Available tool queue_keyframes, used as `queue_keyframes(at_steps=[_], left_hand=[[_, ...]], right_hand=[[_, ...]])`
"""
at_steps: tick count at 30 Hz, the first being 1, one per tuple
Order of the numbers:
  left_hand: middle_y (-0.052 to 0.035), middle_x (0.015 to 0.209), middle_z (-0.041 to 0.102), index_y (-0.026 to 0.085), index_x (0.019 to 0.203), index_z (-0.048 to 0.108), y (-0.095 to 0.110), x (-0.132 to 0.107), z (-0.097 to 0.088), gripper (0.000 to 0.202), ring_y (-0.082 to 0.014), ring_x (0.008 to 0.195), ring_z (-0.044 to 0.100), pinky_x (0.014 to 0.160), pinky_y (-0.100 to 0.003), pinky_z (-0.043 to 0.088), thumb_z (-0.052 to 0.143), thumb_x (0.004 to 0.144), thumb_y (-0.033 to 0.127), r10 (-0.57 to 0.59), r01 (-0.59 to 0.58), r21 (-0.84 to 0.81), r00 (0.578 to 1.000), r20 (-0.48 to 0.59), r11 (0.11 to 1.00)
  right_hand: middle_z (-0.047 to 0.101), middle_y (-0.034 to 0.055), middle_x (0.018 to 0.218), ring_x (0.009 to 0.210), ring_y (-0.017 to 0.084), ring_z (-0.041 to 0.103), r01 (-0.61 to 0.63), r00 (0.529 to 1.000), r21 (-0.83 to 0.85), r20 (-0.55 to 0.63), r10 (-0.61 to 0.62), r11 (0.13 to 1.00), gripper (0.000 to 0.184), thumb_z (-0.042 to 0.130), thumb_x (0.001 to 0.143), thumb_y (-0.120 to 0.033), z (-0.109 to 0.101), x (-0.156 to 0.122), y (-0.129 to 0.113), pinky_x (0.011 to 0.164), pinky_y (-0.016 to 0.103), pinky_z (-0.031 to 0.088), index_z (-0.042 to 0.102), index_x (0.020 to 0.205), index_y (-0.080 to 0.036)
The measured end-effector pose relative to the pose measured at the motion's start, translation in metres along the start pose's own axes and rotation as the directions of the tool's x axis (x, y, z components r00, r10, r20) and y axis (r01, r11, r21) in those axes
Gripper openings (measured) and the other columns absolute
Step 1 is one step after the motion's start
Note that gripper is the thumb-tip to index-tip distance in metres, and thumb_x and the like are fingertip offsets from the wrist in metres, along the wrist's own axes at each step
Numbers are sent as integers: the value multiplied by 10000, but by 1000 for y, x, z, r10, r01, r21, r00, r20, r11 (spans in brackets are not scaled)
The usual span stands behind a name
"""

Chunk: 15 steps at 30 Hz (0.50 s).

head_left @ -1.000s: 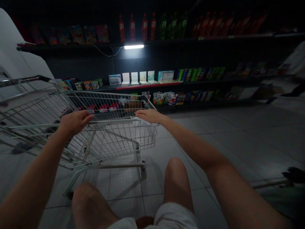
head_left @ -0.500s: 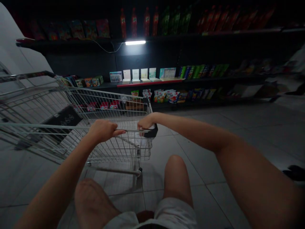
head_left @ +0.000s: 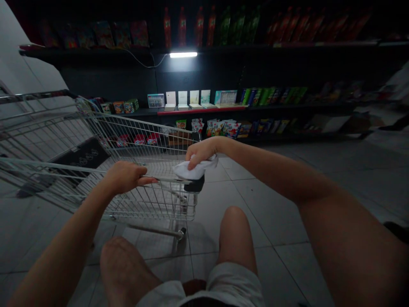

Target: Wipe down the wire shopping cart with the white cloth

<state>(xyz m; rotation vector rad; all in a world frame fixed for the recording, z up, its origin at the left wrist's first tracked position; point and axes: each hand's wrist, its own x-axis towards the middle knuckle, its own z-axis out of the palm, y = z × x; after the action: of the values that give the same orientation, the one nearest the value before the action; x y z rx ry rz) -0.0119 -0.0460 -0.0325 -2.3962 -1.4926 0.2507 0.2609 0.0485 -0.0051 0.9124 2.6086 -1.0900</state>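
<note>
A wire shopping cart [head_left: 140, 204] stands in front of me, its front end turned to the right. My left hand [head_left: 125, 176] is closed around the near top rail of the basket. My right hand [head_left: 202, 152] grips a crumpled white cloth [head_left: 190, 170] above the black plastic corner piece [head_left: 194, 184] at the cart's front end. Part of the cloth sticks out to the right of the fingers. Whether the cloth touches the rail beneath it, I cannot tell.
Dark shelving [head_left: 111, 72] runs along the back, with red-orange bottles [head_left: 200, 26], boxes and snack bags [head_left: 230, 128]. A lit tube lamp [head_left: 183, 55] hangs under the upper shelf. My knees are below the cart on the grey tiled floor [head_left: 255, 179].
My right hand has risen from inside the basket's front end to above the rail, bringing the white cloth into plain view. My left hand and the cart's front have shifted slightly left.
</note>
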Motion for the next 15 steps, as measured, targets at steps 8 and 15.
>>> queue_keyframes(at_steps=[8, 15], left_hand=[[-71, 848, 722, 210, 926, 641, 10, 6, -9, 705, -225, 758, 653, 572, -280, 297, 294, 816, 815, -8, 4, -120, 999, -39, 993], [-80, 858, 734, 196, 894, 650, 91, 39, -27, 637, -234, 781, 679, 578, -292, 335, 373, 829, 766, 272, -279, -114, 960, -70, 954]], right_hand=[[453, -33, 602, 601, 83, 402, 234, 194, -95, -971, -142, 968, 338, 555, 811, -433, 106, 7, 37, 596, 231, 326, 488, 604, -175], [579, 18, 862, 743, 125, 555, 527, -306, 202, -861, 406, 826, 291, 561, 840, -451, 207, 55, 35, 686, 248, 482, 496, 965, -197]])
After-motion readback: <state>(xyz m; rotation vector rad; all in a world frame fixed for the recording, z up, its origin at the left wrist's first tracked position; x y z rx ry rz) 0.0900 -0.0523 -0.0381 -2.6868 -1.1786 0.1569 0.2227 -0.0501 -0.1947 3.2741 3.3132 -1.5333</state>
